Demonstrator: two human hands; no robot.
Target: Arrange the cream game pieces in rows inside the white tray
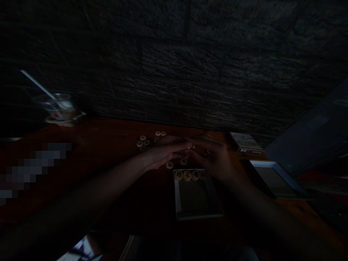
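My left hand (164, 150) and my right hand (216, 156) meet above the table, behind the near box tray. Small round Chinese chess pieces (191, 146) show between their fingertips, partly hidden by the fingers; how many I cannot tell. Both hands are closed around them. Just below lies an open shallow box (178, 199) with a row of chess pieces (187, 175) along its far side, some marked red and some black. Two loose pieces (169, 165) sit between my hands and the box. More pieces (143, 143) lie scattered left of my left hand.
A box lid or second tray (274, 179) lies at the right, with a small printed box (246, 141) behind it. A plastic cup with a straw (61, 108) stands at the far left of the wooden table (108, 141). A dark brick wall (168, 72) rises behind.
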